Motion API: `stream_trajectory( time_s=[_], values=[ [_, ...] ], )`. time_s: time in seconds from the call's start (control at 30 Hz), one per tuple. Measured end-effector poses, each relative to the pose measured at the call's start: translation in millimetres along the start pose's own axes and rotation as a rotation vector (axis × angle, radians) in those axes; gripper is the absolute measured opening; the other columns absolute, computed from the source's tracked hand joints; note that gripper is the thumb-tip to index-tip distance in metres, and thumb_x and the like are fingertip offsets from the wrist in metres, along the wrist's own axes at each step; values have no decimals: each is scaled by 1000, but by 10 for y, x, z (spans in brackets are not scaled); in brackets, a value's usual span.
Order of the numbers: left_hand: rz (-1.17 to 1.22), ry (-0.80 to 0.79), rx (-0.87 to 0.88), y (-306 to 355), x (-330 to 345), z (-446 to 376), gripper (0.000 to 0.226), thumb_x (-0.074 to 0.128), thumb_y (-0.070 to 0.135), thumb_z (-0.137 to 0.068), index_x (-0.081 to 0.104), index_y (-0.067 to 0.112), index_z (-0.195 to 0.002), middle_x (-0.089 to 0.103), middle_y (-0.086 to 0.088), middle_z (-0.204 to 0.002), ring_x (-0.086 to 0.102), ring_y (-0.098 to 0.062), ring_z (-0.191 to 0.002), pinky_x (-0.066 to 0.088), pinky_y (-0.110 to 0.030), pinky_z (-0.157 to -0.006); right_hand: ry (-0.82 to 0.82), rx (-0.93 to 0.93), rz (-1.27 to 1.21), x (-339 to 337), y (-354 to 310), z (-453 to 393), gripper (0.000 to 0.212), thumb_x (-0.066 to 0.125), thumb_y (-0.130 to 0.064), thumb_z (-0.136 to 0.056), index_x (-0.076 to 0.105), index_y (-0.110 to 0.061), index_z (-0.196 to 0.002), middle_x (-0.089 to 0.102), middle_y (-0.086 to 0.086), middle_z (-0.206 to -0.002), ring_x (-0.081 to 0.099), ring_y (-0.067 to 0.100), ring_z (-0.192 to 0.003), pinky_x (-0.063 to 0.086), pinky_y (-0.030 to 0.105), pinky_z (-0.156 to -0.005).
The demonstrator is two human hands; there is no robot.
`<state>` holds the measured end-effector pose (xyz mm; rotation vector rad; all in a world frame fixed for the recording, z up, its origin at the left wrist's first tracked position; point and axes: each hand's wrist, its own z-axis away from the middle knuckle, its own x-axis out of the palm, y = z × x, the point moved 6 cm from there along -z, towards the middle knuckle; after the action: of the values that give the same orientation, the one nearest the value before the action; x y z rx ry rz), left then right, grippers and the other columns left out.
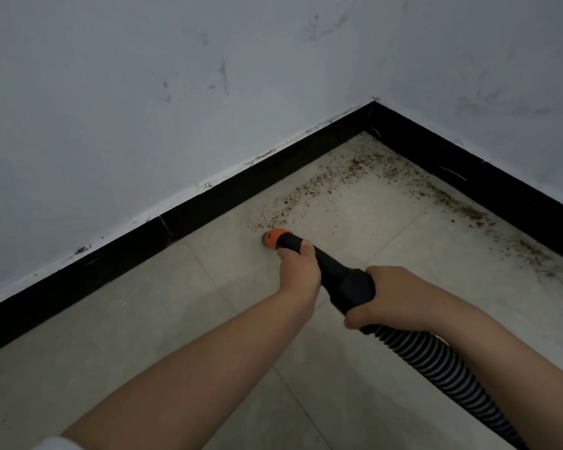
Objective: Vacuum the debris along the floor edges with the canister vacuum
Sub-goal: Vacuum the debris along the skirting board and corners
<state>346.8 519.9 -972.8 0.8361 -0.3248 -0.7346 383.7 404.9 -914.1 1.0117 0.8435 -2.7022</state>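
The left hand (299, 266) is wrapped around the black nozzle tube (322, 264) just behind its orange tip (275, 237), thumb on top. The right hand (385, 295) grips the thicker black handle section (351, 289) nearer the person, fingers curled under it where the ribbed hose (436, 362) begins; the hose runs off to the near right. The tip is at the tiled floor (143, 336), just left of and beyond the left hand, near the black baseboard (208, 203) on the left wall. Brown debris (322, 186) starts right at the tip and spreads away toward the far corner, then continues along the right-hand baseboard, well beyond the right hand. Scuffed white walls (143, 92) rise above the baseboard.
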Motion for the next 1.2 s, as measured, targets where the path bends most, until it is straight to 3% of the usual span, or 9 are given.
stream_trajectory(
  time_s=[0.33, 0.63, 0.9, 1.1, 1.2],
  values=[
    [-185, 47, 94, 69, -198, -134, 57, 24, 30, -103, -1, 13, -151, 28, -13, -150, 34, -29, -134, 30, -33, -108, 61, -63, -103, 315, -58, -283, 35, 75, -30, -69, 42, -23, -76, 51, -7, -79, 50, 3, -64, 40, 16, -51],
    [-255, 40, 120, 112, -321, -293, 56, 25, 28, -103, 1, 12, -151, 30, -15, -150, 36, -30, -133, 30, -34, -109, 79, -80, -162, 452, -145, -478, 36, 75, -30, -69, 40, -24, -75, 50, -6, -79, 50, 5, -65, 41, 18, -51],
    [-221, 51, 22, 207, 19, -270, 55, 28, 30, -102, 11, 7, -149, 41, -17, -140, 46, -34, -123, 41, -44, -103, 62, -33, -88, 29, -18, -259, 28, 76, -30, -69, 50, -20, -76, 56, -6, -74, 53, 4, -60, 43, 17, -50],
    [-194, -62, -1, 1, 390, -95, 57, 29, 28, -102, 6, 9, -150, 36, -14, -145, 43, -33, -127, 40, -42, -105, 90, 40, -39, -68, 345, -6, 30, 77, -30, -68, 51, -21, -79, 59, -8, -76, 55, 1, -61, 40, 12, -46],
    [-187, -102, -17, -33, 539, -56, 58, 30, 28, -102, 5, 10, -150, 36, -15, -145, 42, -32, -129, 37, -42, -108, 112, 78, -45, -83, 511, 15, 34, 77, -31, -66, 52, -19, -85, 61, -5, -81, 60, 5, -68, 47, 19, -56]
  ],
)
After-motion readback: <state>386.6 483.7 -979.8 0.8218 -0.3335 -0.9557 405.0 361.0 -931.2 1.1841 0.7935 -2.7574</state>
